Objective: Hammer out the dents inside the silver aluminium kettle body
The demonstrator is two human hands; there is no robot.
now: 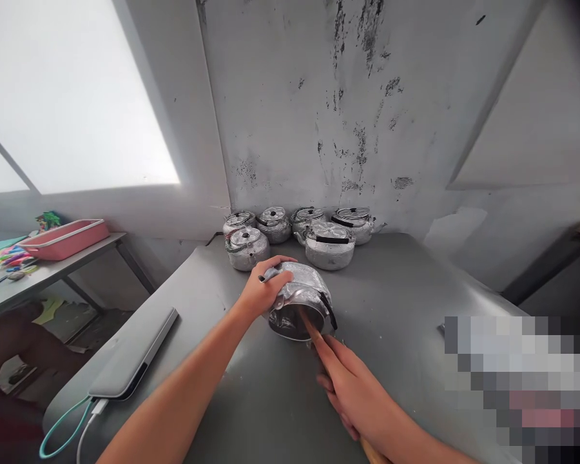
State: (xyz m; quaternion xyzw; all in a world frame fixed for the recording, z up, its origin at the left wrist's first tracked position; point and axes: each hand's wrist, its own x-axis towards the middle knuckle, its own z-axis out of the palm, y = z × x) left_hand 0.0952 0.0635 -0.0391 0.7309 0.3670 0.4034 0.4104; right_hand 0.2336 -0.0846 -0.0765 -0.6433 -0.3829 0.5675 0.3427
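Observation:
An aluminium kettle [309, 277] lies tipped on its side, its open mouth facing me and its lid off. My left hand [265, 290] grips it from the left, thumb and fingers spread over the metal wall. The black-gripped handle hangs at the kettle's right side. My right hand [350, 383] is closed around a wooden stick [373, 451] whose lower end shows below the palm. Its other end points into the kettle's mouth, and the tip inside cannot be made out. Behind stand several lidded aluminium kettles [329, 248].
The grey metal table [381, 309] reaches back to a stained wall. A grey power bank [133, 357] with a turquoise and a white cable lies at left. Beyond, a side table carries a pink basin [67, 241] and colourful items. The right edge is pixelated.

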